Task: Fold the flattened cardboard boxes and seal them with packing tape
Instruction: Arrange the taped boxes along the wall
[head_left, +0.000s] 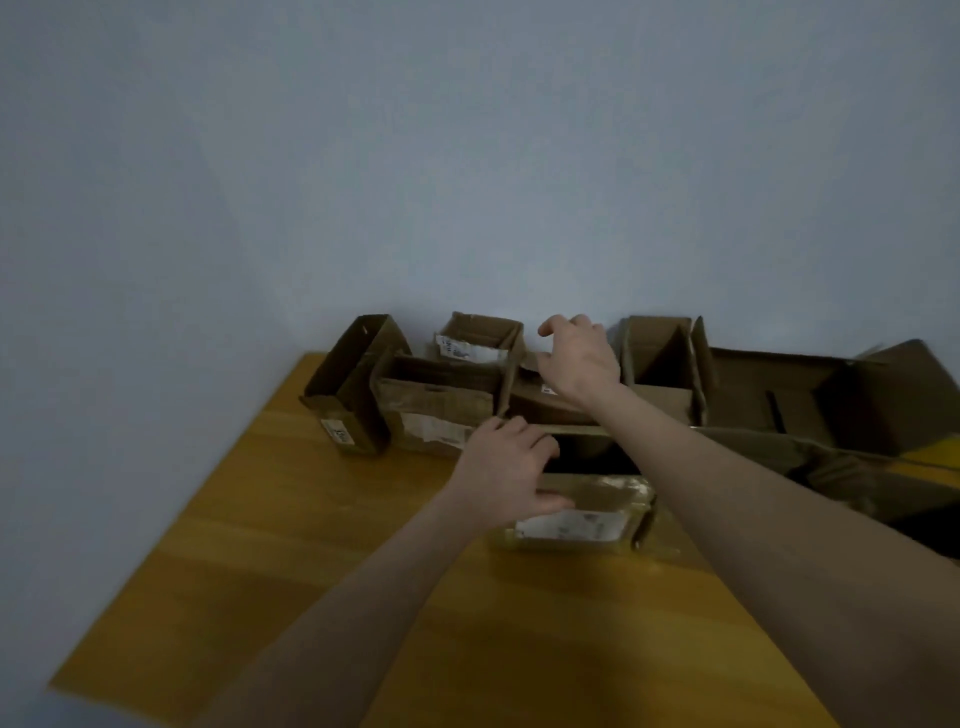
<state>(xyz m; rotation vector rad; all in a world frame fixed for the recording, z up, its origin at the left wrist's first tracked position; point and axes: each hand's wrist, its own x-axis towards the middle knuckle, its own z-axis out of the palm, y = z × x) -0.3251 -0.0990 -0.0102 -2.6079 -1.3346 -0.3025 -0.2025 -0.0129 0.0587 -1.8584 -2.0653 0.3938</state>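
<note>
A small open cardboard box (587, 506) with a white label stands at the middle of the wooden table (260, 545). My left hand (506, 470) grips its left rim, fingers inside and thumb on the front wall. Farther back, my right hand (576, 358) hovers with curled fingers over a low brown box (540, 402) and holds nothing that I can see. No tape is in view.
Several open boxes line the wall: a narrow one (348, 384) at the left, a labelled one (431, 410), a small one (480, 338) behind it, another (665, 364) at the right. A large opened carton (831, 395) lies at far right.
</note>
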